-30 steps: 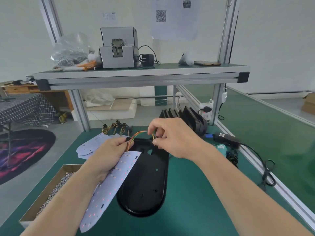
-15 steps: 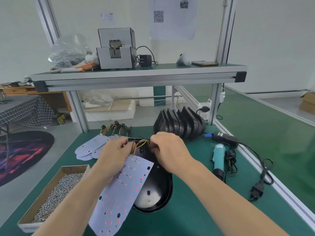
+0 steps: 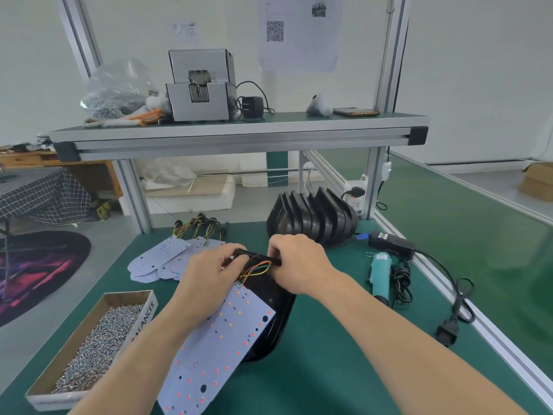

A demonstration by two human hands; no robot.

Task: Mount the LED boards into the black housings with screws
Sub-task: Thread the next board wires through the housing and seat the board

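Observation:
A black oval housing (image 3: 279, 313) lies on the green mat in front of me. A pale LED board (image 3: 218, 351) with red and orange dots slants over the housing's left side. Its coloured wires (image 3: 254, 269) run to the housing's far end. My left hand (image 3: 209, 280) grips the board's top end and the housing's far rim. My right hand (image 3: 299, 265) pinches the wires at that rim. A cardboard box of screws (image 3: 89, 348) stands at the left.
Spare LED boards (image 3: 167, 259) with wires lie behind my left hand. A stack of black housings (image 3: 314, 218) stands at the back. A teal electric screwdriver (image 3: 380, 271), its power brick (image 3: 390, 242) and cable lie at the right. An aluminium shelf (image 3: 239, 134) spans overhead.
The housing and board have come down closer to the mat and nearer to me. Both hands have stayed at the far end, working the wires.

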